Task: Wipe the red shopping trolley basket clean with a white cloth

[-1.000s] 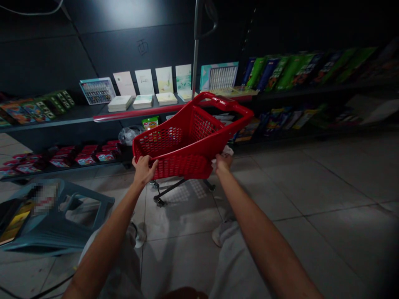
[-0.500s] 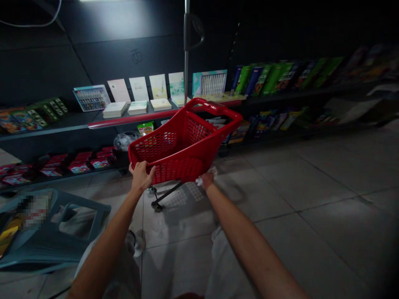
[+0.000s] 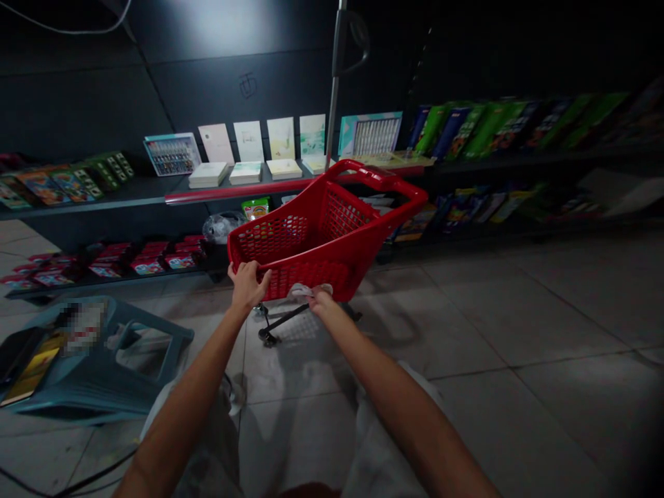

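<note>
A small red plastic shopping cart stands on wheels on the tiled floor in front of me, its handle on the far side. My left hand grips the near left corner of the basket rim. My right hand is closed on a white cloth and presses it against the lower near wall of the basket. The basket looks empty inside.
Dark shelves run along the wall behind the cart, with notebooks, paint sets and red boxes. A grey-blue plastic stool lies on the floor at left with items on it. A cable runs across the floor at the bottom left.
My right hand with the cloth has slid from the right side of the basket leftward along its lower near wall. My left hand keeps its hold on the rim.
</note>
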`<act>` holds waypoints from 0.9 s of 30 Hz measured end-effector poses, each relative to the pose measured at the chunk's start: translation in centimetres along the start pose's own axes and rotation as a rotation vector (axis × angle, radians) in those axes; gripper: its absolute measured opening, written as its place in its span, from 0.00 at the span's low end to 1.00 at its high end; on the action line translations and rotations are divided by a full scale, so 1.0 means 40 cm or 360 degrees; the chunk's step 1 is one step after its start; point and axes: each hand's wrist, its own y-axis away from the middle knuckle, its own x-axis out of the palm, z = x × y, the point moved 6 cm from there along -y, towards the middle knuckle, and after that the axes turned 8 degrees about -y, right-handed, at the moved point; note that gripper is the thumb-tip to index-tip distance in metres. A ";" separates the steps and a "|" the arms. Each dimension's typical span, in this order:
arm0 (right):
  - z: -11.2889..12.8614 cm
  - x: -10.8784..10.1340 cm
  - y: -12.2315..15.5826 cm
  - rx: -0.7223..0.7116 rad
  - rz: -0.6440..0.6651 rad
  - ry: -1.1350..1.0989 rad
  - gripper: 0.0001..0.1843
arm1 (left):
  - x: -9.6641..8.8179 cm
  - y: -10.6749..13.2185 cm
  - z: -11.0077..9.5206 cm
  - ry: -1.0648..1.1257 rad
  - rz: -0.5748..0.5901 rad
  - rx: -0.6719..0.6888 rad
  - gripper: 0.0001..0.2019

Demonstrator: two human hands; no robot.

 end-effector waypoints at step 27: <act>0.378 0.135 0.194 -0.1807 0.0535 0.2119 0.24 | -0.019 0.016 0.021 0.0135 -0.0007 0.0088 0.12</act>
